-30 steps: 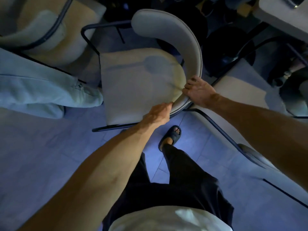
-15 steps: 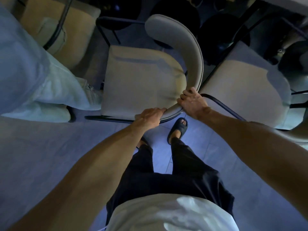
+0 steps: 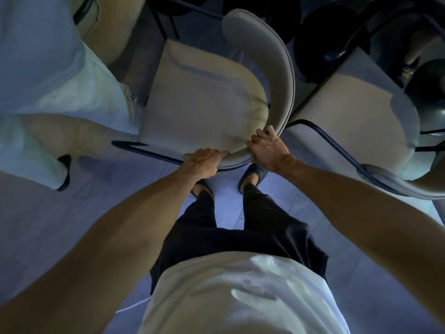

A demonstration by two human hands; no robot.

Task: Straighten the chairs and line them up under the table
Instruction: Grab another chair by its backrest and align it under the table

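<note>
A beige padded chair (image 3: 202, 100) with a curved backrest (image 3: 279, 66) and a dark metal frame stands straight in front of me. My left hand (image 3: 203, 162) grips the near end of the backrest from above. My right hand (image 3: 267, 148) grips the same backrest a little further right, fingers curled over its edge. A second beige chair (image 3: 356, 112) of the same kind stands close on the right, its seat almost touching the first chair's backrest. A third chair (image 3: 106, 32) shows at the upper left, partly hidden.
Another person's leg in pale trousers (image 3: 60, 88) fills the left side, the dark shoe (image 3: 63, 172) on the floor beside the chair. Dark round shapes (image 3: 320, 51) lie under the table at the top. My feet in dark slippers (image 3: 252, 177) stand just behind the chair.
I have stepped forward with both hands on the backrest, and the chair has moved further from the pale-trousered leg's knee towards the top and closer to the right chair.
</note>
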